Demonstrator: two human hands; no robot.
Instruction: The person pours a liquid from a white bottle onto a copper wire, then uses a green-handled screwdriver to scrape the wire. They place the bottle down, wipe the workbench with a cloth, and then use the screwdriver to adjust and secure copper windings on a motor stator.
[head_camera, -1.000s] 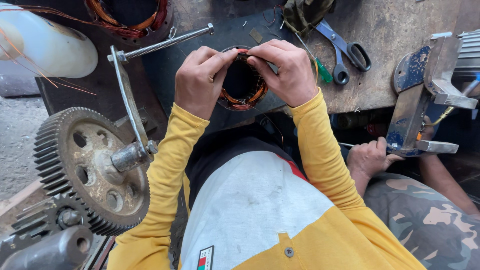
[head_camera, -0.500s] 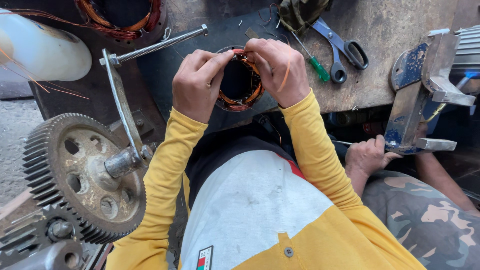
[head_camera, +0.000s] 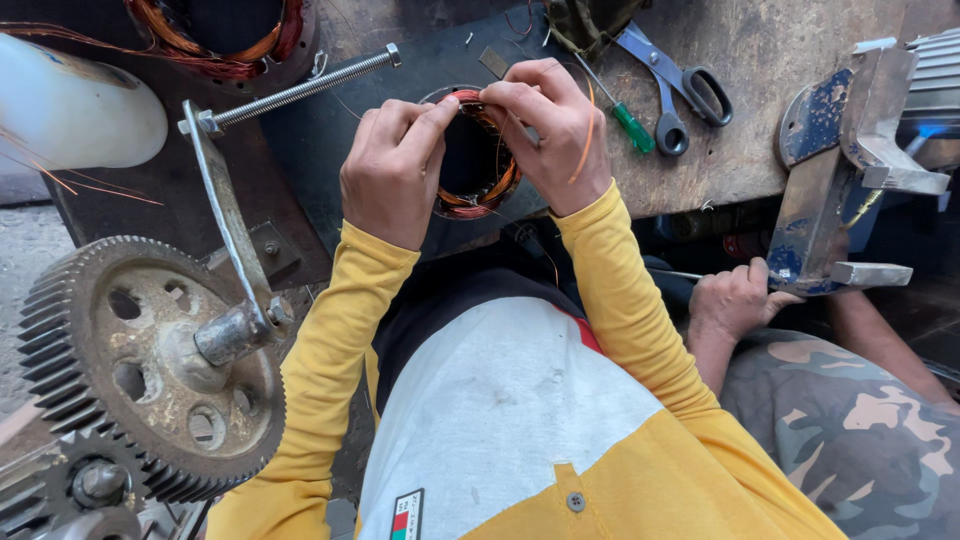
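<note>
Both hands pinching the rim of a round copper-wound motor stator coil, left hand gripping at nine o'clock, right hand closing on a copper strand at twelve, coil resting on a worn dark workbench, blue-handled scissors lying at two o'clock, large grey toothed gear wheel sitting at seven o'clock.

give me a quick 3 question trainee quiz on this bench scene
1. True or false: both of the wearer's hands are at the copper-wound coil.
2. Which tool lies between the right hand and the scissors? A) a hammer B) a green-handled screwdriver C) a paintbrush
3. What large metal part sits below the left hand, at the lower left of the view?

Key
1. True: the fingertips of both hands pinch at the top of the coil's windings.
2. B.
3. A big toothed gear wheel with a crank handle on its hub.
</note>
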